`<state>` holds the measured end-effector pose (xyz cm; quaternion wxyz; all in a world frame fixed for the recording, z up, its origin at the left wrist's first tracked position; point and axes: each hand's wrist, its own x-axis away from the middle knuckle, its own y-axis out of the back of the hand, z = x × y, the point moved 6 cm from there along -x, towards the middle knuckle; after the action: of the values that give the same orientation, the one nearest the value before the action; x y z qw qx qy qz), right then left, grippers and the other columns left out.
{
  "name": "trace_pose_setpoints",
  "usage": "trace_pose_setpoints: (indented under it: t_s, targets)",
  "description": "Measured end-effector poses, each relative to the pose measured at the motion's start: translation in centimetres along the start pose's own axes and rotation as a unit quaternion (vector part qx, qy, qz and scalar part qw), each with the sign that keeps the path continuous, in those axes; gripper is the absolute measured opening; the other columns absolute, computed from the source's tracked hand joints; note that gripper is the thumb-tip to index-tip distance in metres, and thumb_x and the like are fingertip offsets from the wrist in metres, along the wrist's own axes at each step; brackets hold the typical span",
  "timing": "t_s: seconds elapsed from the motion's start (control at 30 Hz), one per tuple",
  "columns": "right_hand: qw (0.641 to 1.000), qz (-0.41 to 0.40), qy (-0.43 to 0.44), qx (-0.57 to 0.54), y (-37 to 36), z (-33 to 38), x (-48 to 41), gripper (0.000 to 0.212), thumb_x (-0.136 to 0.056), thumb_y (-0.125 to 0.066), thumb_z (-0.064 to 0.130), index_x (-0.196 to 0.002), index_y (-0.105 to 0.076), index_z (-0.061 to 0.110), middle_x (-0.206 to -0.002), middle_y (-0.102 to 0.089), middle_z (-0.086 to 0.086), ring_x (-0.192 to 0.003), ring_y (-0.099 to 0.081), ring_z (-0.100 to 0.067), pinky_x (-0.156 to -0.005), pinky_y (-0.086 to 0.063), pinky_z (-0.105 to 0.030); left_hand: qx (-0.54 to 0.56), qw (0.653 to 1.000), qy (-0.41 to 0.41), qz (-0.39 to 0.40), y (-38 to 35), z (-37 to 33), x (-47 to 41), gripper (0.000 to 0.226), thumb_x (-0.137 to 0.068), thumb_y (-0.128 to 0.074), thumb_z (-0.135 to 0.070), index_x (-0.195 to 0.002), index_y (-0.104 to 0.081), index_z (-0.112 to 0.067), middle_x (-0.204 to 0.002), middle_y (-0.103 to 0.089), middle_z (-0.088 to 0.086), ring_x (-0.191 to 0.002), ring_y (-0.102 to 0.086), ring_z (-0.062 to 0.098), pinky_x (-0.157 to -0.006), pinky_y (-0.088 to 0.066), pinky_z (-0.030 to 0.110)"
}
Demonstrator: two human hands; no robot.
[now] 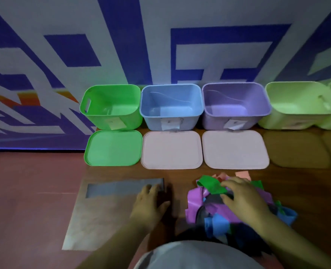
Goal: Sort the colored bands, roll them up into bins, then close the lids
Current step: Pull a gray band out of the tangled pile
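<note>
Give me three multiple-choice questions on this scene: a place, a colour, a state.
1. The green lid lies: A on another lid, B in front of the green bin, C inside a bin.
2. The bin between the green bin and the purple bin is: A red, B black, C blue.
3. The purple bin is: A open, B lidded, C tipped over.
B: it lies flat before that bin. C: the blue bin stands there. A: its inside shows.

Wall spans 10 to 2 o'clock, white with big blue geometric shapes (orange patch at 9). Reddish floor at 8, brown wooden surface at 4, grey sheet at 7. Dim light.
</note>
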<state>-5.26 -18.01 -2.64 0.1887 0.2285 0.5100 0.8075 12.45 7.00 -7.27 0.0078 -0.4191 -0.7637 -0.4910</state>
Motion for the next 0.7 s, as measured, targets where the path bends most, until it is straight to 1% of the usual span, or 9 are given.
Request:
trace_pose_setpoints:
  t_s: [0.13,0.2,0.27,0.33,0.4,0.47,0.57,0.63,0.7]
  targets:
    - [1.000,0.024,0.007,0.006,1.6,-3.4,1.3,0.032,-0.073,-0.076,0.025,-0.104,-0.071,0.024,-0.108,-0.066,0.004,-0.099,-0.059,-0.023,-0.085,-0.051,-0.034,0.056,0.993,-0.081,0.070,-4.2,-7.1,0.2,0.059,-0.080,-0.062,-0.054,-0.133,-0.046,-0.033,-0.119,-0.050,-0.006,-0.111,-0.053,0.016,-0.098,-0.044,0.031]
    - [0.999,0.038,0.028,0.001,1.9,-4.3,1.5,0.034,-0.072,-0.071,0.030,-0.106,-0.069,0.028,-0.109,-0.066,0.008,-0.100,-0.059,-0.020,-0.087,-0.051,-0.035,0.078,0.990,-0.085,0.087,-5.8,-9.4,0.4,0.062,-0.080,-0.065,-0.050,-0.136,-0.045,-0.035,-0.127,-0.053,-0.007,-0.116,-0.054,0.014,-0.101,-0.042,0.027]
    - [0.997,0.051,0.056,-0.013,1.8,-4.7,1.5,0.036,-0.070,-0.070,0.027,-0.106,-0.070,0.029,-0.110,-0.066,0.008,-0.102,-0.058,-0.019,-0.088,-0.049,-0.032,0.083,0.989,-0.086,0.088,-7.2,-10.6,0.8,0.067,-0.082,-0.068,-0.040,-0.143,-0.041,-0.038,-0.138,-0.051,-0.009,-0.124,-0.051,0.011,-0.105,-0.037,0.018]
    - [0.993,0.080,0.082,-0.021,1.4,-4.7,1.3,0.037,-0.070,-0.068,0.023,-0.106,-0.070,0.029,-0.109,-0.067,0.008,-0.104,-0.057,-0.019,-0.087,-0.044,-0.027,0.093,0.990,-0.073,0.077,-8.0,-11.2,1.3,0.071,-0.081,-0.068,-0.033,-0.143,-0.035,-0.046,-0.139,-0.051,-0.012,-0.123,-0.052,0.009,-0.103,-0.038,0.016]
    - [0.989,0.108,0.103,-0.016,0.8,-5.1,1.0,0.040,-0.070,-0.068,0.022,-0.110,-0.069,0.030,-0.111,-0.067,0.009,-0.107,-0.056,-0.020,-0.089,-0.043,-0.028,0.102,0.991,-0.051,0.065,-8.5,-11.3,1.8,0.071,-0.081,-0.065,-0.030,-0.137,-0.032,-0.057,-0.131,-0.056,-0.016,-0.116,-0.056,0.006,-0.101,-0.045,0.024]
    - [0.985,0.129,0.115,-0.005,0.3,-5.5,0.7,0.044,-0.074,-0.068,0.025,-0.118,-0.067,0.031,-0.118,-0.066,0.010,-0.113,-0.053,-0.020,-0.095,-0.041,-0.029,0.112,0.992,-0.026,0.049,-8.7,-11.0,2.3,0.067,-0.081,-0.062,-0.027,-0.134,-0.035,-0.058,-0.123,-0.062,-0.020,-0.110,-0.060,0.001,-0.098,-0.050,0.031]
    - [0.981,0.139,0.136,0.018,-0.1,-5.8,0.4,0.044,-0.080,-0.066,0.030,-0.124,-0.064,0.034,-0.123,-0.065,0.010,-0.119,-0.050,-0.018,-0.099,-0.036,-0.026,0.121,0.993,0.002,0.010,-8.2,-11.2,3.1,0.064,-0.082,-0.057,-0.016,-0.124,-0.040,-0.062,-0.115,-0.065,-0.022,-0.102,-0.063,-0.003,-0.089,-0.051,0.024]
    - [0.978,0.143,0.150,0.034,-0.1,-5.8,0.2,0.042,-0.081,-0.065,0.033,-0.124,-0.063,0.035,-0.122,-0.065,0.011,-0.119,-0.050,-0.018,-0.098,-0.036,-0.027,0.124,0.992,0.026,-0.010,-7.9,-11.2,3.7,0.057,-0.083,-0.056,-0.013,-0.119,-0.047,-0.056,-0.109,-0.065,-0.025,-0.096,-0.063,0.000,-0.079,-0.046,0.018]
    - [0.976,0.144,0.156,0.038,-0.2,-5.9,0.0,0.041,-0.081,-0.065,0.035,-0.121,-0.063,0.036,-0.119,-0.066,0.011,-0.115,-0.051,-0.018,-0.096,-0.038,-0.030,0.131,0.990,0.051,-0.021,-8.0,-10.9,4.2,0.048,-0.082,-0.055,-0.015,-0.120,-0.052,-0.044,-0.103,-0.067,-0.031,-0.094,-0.064,-0.002,-0.077,-0.048,0.019]
